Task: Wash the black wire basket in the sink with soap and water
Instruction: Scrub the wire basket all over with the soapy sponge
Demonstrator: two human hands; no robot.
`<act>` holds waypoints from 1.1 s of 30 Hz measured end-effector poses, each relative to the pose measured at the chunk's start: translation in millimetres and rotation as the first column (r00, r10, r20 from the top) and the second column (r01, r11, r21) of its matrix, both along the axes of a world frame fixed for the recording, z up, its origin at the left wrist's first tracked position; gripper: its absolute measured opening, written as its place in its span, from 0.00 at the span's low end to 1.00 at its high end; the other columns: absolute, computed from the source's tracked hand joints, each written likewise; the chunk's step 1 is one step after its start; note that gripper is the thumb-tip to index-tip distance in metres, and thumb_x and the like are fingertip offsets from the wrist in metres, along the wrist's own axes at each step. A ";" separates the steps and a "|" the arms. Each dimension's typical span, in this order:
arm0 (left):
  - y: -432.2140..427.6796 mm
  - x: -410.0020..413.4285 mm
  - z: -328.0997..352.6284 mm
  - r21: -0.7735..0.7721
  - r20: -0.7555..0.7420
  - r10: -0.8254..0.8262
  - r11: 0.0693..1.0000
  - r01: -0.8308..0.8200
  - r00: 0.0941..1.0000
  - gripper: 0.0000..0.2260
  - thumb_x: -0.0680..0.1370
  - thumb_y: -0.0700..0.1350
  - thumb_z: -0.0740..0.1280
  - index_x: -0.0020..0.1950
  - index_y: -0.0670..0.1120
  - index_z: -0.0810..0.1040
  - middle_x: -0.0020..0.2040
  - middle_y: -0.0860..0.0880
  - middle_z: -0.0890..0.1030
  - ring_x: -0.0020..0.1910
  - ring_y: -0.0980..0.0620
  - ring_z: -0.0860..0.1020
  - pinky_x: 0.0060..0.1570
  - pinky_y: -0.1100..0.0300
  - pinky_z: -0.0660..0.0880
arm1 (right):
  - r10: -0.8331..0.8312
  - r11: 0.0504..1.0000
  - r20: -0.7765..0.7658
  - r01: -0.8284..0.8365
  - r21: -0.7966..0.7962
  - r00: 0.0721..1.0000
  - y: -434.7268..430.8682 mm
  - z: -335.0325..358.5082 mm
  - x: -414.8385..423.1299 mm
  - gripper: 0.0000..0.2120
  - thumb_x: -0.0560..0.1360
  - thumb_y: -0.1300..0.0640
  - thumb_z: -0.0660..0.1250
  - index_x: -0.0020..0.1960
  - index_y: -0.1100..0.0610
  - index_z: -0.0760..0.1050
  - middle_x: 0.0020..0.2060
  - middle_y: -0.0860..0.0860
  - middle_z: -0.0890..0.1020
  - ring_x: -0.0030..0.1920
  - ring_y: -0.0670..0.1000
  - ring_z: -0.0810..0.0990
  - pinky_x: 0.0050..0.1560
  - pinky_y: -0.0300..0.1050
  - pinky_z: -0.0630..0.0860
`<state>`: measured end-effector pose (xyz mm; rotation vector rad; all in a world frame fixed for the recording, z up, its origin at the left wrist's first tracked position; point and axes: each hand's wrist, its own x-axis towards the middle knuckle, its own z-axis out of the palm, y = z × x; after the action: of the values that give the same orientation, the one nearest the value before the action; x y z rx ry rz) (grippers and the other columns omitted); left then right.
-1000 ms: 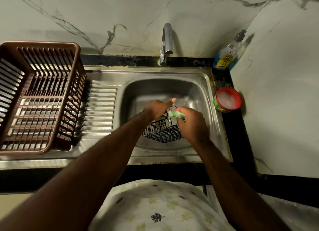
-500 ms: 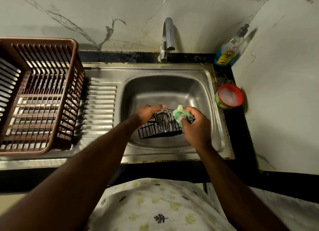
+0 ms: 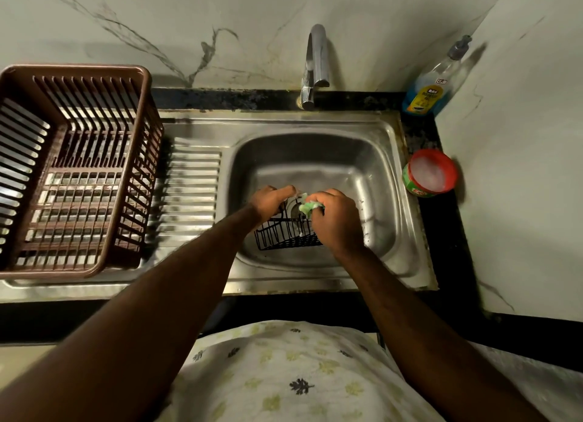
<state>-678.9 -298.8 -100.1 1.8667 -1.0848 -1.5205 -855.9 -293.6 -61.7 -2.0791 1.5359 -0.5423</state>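
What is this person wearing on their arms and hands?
Nothing: the left hand and right hand have no gloves, and both forearms are bare, with no sleeve or watch in view. Below them shows a pale garment printed with small leaves.

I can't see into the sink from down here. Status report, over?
Left hand grips black wire basket. Right hand holds green scrubber on it, inside sink. Nothing blocking; tap shows no water.

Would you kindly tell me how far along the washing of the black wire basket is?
Done: the black wire basket is in the steel sink, and the green scrubbing pad looks sudsy. In hand: the left hand holds its rim while the right hand grips the pad against it. Left: rinsing; no water shows at the chrome tap.
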 end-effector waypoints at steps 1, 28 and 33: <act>-0.5 0.1 -1.1 -0.002 0.009 0.005 1.000 -0.005 1.000 0.45 0.61 0.73 0.62 0.58 0.37 0.83 0.38 0.45 0.77 0.41 0.46 0.74 0.48 0.52 0.72 | 0.019 1.000 -0.005 -0.019 0.010 1.000 2.6 -0.7 -0.2 0.11 0.76 0.65 0.65 0.53 0.57 0.85 0.50 0.53 0.84 0.46 0.51 0.82 0.42 0.38 0.73; -7.5 -1.1 -10.3 -0.055 0.042 0.010 0.998 -0.008 0.999 0.22 0.80 0.59 0.66 0.30 0.48 0.74 0.28 0.50 0.73 0.27 0.52 0.68 0.41 0.53 0.70 | 0.150 0.981 0.059 -0.156 0.112 0.987 36.6 -5.3 -23.3 0.14 0.78 0.64 0.67 0.63 0.59 0.80 0.56 0.53 0.85 0.53 0.48 0.82 0.57 0.40 0.79; -7.4 -3.3 -2.3 -0.077 0.234 -0.065 0.993 0.085 0.970 0.23 0.85 0.57 0.60 0.32 0.48 0.74 0.29 0.51 0.75 0.27 0.55 0.70 0.35 0.59 0.70 | 0.116 0.980 0.138 -0.136 0.147 0.984 41.4 -2.4 -23.6 0.14 0.77 0.64 0.68 0.62 0.56 0.81 0.54 0.50 0.85 0.50 0.43 0.81 0.51 0.27 0.74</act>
<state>-682.2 -306.2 -102.4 1.9987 -1.3183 -1.2960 -879.5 -252.2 -64.1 -1.9665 1.3200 -0.4828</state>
